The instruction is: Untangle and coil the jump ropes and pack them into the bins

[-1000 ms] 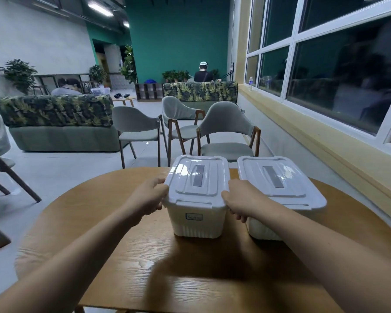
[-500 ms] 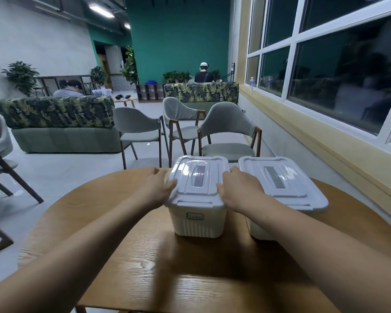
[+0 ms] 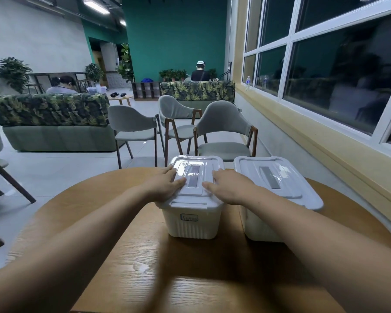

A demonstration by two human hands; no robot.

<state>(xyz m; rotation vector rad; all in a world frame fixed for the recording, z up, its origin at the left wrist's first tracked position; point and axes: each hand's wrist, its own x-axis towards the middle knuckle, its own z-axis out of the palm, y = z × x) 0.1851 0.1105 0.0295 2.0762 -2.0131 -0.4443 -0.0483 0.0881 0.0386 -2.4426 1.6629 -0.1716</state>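
Storage bin (image 3: 192, 224) in white plastic stands closed on the round wooden surface (image 3: 145, 256), with a second bin (image 3: 289, 175) just beside it on the right. Left grip (image 3: 165, 186) lies flat and wide on the left side of its lid (image 3: 196, 161), holding nothing; right grip (image 3: 229, 188) rests flat, fingers straight, on the lid's right side.

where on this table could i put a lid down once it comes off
Bare table lies left of the left bin, out to the rim, and in front of both bins, toward the person. Crowded: the narrow gap between left bin and right bin, crossed by the right forearm.
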